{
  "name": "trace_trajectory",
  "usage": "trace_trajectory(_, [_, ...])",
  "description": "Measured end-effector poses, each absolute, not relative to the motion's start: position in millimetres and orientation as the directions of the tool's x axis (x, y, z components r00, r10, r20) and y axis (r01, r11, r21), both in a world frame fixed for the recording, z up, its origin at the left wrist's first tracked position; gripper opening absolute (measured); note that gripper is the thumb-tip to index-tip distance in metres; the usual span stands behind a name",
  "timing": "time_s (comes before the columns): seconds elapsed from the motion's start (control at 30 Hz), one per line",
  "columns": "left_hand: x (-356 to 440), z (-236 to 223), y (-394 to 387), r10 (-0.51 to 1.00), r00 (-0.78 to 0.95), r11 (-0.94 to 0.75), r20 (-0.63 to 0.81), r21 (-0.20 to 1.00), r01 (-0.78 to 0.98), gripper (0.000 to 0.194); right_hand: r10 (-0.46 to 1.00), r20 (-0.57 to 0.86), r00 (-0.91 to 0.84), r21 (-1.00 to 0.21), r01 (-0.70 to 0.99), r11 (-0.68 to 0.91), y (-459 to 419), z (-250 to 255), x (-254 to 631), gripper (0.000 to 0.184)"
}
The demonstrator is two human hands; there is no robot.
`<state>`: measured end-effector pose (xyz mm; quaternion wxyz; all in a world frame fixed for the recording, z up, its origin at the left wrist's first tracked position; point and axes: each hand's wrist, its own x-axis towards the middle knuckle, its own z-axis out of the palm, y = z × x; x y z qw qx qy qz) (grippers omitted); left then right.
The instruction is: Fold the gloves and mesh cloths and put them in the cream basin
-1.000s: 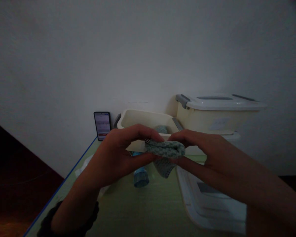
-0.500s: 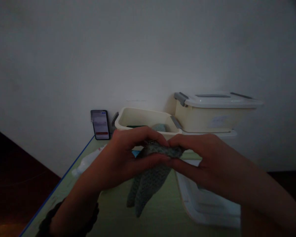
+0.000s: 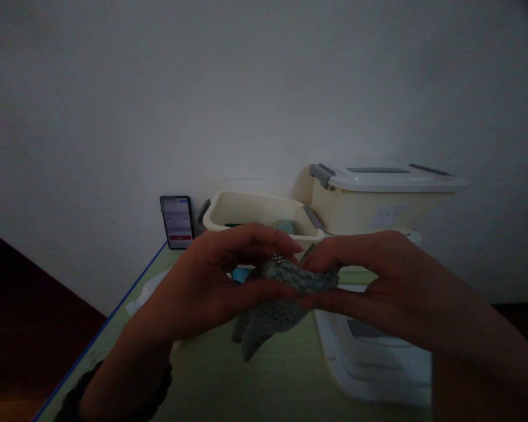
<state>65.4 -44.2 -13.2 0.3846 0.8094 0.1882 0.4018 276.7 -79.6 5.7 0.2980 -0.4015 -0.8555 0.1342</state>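
Observation:
A pair of grey-green knitted socks (image 3: 275,316) is held bunched above the table, with its two narrow ends hanging down to the left. My left hand (image 3: 229,275) grips the upper left of the fabric, thumb below and fingers above. On the other side my right hand (image 3: 365,272) pinches the upper right part between thumb and fingers. The fingertips of both hands almost meet over the folded upper edge. Some of the fabric is hidden behind the fingers.
Behind my hands stands an open cream bin (image 3: 259,205) with dark and knitted items inside. A lidded box (image 3: 365,205) is at its right, a white lid (image 3: 378,375) lies on the green table (image 3: 246,398), and a phone (image 3: 178,223) leans on the wall.
The hanging ends of the socks now reach less far down, and the bunched upper edge is thicker. My right hand's fingers have shifted on the fabric.

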Motion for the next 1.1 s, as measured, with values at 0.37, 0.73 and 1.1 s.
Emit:
trace_trajectory(0.37, [67, -16, -46, 0.683, 0.655, -0.681, 0.323, 0.605, 0.412, 0.034, 0.815, 0.472, -0.336, -0.481, 0.677, 0.558, -76, 7, 287, 0.014])
trace_trajectory(0.73, [72, -17, -46, 0.653, 0.675, -0.721, 0.345, 0.555, 0.414, 0.032, 0.734, 0.535, -0.419, -0.551, 0.485, 0.679, -67, -2, 285, 0.034])
trace_trajectory(1.1, [70, -18, -48, 0.682, 0.643, -0.699, 0.348, 0.569, 0.433, 0.028, 0.721, 0.628, -0.292, -0.488, 0.574, 0.657, -68, 0, 291, 0.017])
